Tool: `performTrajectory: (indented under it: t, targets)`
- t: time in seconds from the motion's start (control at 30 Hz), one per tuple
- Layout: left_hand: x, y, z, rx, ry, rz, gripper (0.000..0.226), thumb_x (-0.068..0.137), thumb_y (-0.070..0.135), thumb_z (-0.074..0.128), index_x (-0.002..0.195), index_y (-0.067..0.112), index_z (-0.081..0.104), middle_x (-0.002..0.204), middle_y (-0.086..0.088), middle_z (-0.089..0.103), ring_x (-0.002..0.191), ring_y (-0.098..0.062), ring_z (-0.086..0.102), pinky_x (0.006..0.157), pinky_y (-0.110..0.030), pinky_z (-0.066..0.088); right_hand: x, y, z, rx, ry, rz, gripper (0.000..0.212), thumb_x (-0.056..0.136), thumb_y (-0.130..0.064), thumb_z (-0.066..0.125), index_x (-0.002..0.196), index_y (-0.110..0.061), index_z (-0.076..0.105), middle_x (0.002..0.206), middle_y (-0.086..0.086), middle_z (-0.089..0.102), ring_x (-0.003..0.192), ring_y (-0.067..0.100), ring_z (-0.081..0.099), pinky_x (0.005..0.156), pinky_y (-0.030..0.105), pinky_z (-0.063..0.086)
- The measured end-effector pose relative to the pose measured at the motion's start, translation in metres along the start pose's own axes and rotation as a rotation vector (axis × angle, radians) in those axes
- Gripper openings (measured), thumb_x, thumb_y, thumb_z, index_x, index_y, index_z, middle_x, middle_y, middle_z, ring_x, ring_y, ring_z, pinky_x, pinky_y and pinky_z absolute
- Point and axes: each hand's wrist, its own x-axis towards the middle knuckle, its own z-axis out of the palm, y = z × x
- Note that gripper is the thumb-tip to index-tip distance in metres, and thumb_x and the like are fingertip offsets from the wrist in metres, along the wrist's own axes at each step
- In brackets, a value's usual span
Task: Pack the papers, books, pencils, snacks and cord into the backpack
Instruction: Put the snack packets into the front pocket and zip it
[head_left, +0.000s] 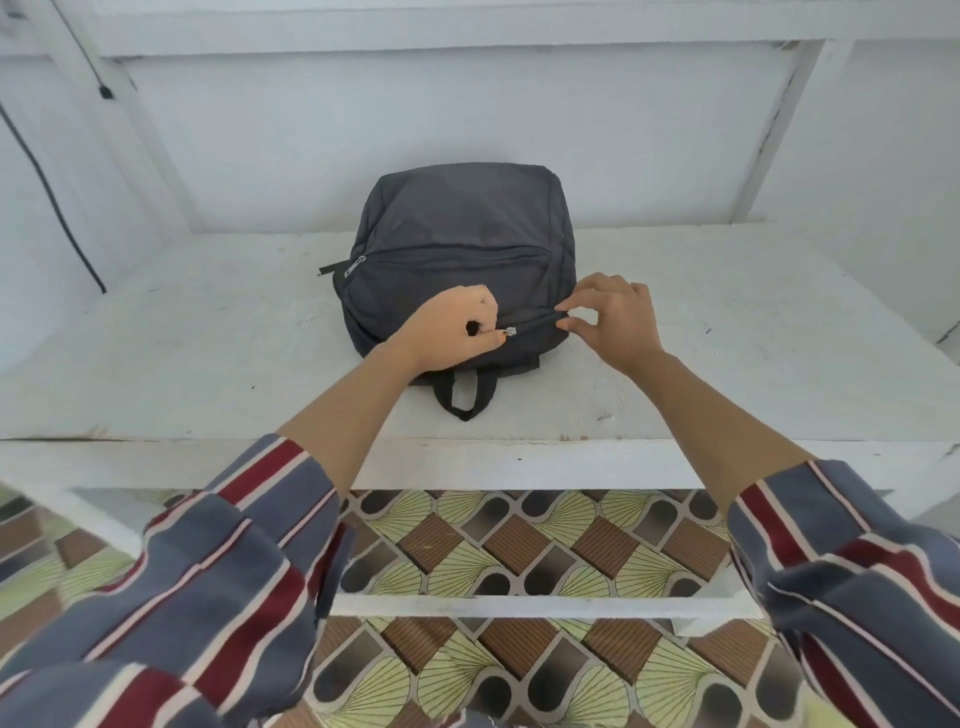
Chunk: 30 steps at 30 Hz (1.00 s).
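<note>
A dark grey backpack (462, 249) lies flat on the white table (208, 338), its carry handle (465, 397) pointing toward me. My left hand (452, 330) pinches the silver zipper pull (510, 331) on the near zipper line. My right hand (610, 319) pinches the backpack fabric at the right end of that zipper, with thumb and forefinger. A second zipper pull (354, 265) hangs at the bag's left side. No papers, books, pencils, snacks or cord are visible outside the bag.
A white wall rises behind the table, with a black cable (52, 192) hanging at the far left. White table rails (519, 605) cross below the near edge, over a patterned tile floor (519, 545).
</note>
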Motion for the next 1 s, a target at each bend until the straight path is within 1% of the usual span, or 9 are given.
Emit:
performTrajectory:
  t: [0.13,0.27,0.37,0.47,0.53,0.6,0.67,0.8,1.0]
  targets:
    - [-0.002,0.001,0.002,0.024,0.024,0.017,0.027,0.082,0.026,0.068,0.064,0.008,0.06,0.086,0.001,0.048,0.083,-0.019,0.042,0.077,-0.03,0.035,0.001,-0.025,0.001,-0.059,-0.016,-0.186,0.034,0.07,-0.028,0.078,0.101,-0.018,0.071,0.111,0.006,0.063,0.101,0.027,0.059,0.085,0.041,0.037]
    - [-0.004,-0.005,0.013,-0.054,0.085,-0.008,0.03,0.077,0.027,0.065,0.059,0.003,0.06,0.083,-0.001,0.045,0.082,-0.024,0.044,0.076,-0.032,0.033,0.0,-0.037,0.013,-0.108,0.033,-0.327,0.012,0.075,-0.019,0.07,0.083,-0.012,0.073,0.081,0.004,0.069,0.073,0.027,0.065,0.069,0.037,0.044]
    - [-0.016,-0.021,0.006,-0.117,0.128,-0.01,0.031,0.08,0.015,0.068,0.054,0.005,0.054,0.082,-0.001,0.047,0.08,-0.018,0.044,0.078,-0.027,0.03,-0.002,-0.023,0.018,-0.148,0.096,-0.308,0.016,0.084,-0.023,0.06,0.079,-0.013,0.071,0.076,0.002,0.068,0.063,0.025,0.064,0.067,0.033,0.045]
    - [-0.036,-0.049,-0.013,-0.104,0.115,-0.016,0.031,0.081,0.017,0.067,0.057,0.001,0.057,0.087,-0.009,0.055,0.083,-0.019,0.046,0.079,-0.025,0.029,-0.004,-0.023,0.021,-0.148,0.091,-0.249,0.022,0.086,-0.029,0.055,0.08,-0.014,0.071,0.078,0.0,0.069,0.065,0.024,0.064,0.07,0.032,0.044]
    - [-0.047,-0.065,-0.023,-0.059,0.09,-0.013,0.037,0.081,0.033,0.063,0.061,0.002,0.06,0.094,-0.007,0.057,0.093,-0.022,0.044,0.084,-0.028,0.029,0.0,-0.033,0.024,-0.112,0.073,-0.245,0.019,0.081,-0.03,0.062,0.084,-0.015,0.072,0.081,0.001,0.068,0.072,0.025,0.065,0.073,0.035,0.044]
    - [-0.049,-0.073,-0.027,-0.016,0.105,0.04,0.041,0.077,0.044,0.055,0.061,0.006,0.062,0.096,-0.004,0.057,0.096,-0.024,0.045,0.085,-0.034,0.034,0.008,-0.053,0.022,-0.038,0.019,-0.275,0.033,0.074,-0.038,0.067,0.096,-0.014,0.071,0.09,0.003,0.067,0.08,0.024,0.064,0.073,0.035,0.047]
    - [-0.046,-0.072,-0.028,0.001,0.151,0.127,0.038,0.076,0.04,0.055,0.058,0.006,0.06,0.093,-0.005,0.056,0.091,-0.025,0.048,0.082,-0.037,0.039,0.017,-0.079,0.028,-0.003,-0.018,-0.341,0.046,0.072,-0.045,0.069,0.105,-0.012,0.069,0.095,0.004,0.066,0.083,0.02,0.061,0.072,0.032,0.048]
    - [-0.042,-0.072,-0.028,-0.005,0.171,0.209,0.037,0.078,0.034,0.055,0.054,0.006,0.053,0.089,-0.004,0.053,0.086,-0.021,0.046,0.078,-0.034,0.037,0.024,-0.112,0.05,-0.001,-0.083,-0.331,0.021,0.079,-0.03,0.065,0.081,-0.01,0.071,0.075,0.003,0.066,0.065,0.024,0.061,0.058,0.035,0.048]
    - [-0.069,-0.111,-0.033,-0.11,0.175,0.088,0.044,0.08,0.041,0.05,0.054,0.006,0.054,0.1,0.0,0.049,0.099,-0.007,0.029,0.086,-0.024,0.024,0.005,-0.107,0.047,-0.103,-0.005,-0.273,0.036,0.088,-0.035,0.044,0.068,-0.013,0.065,0.062,0.0,0.06,0.053,0.021,0.057,0.053,0.023,0.037]
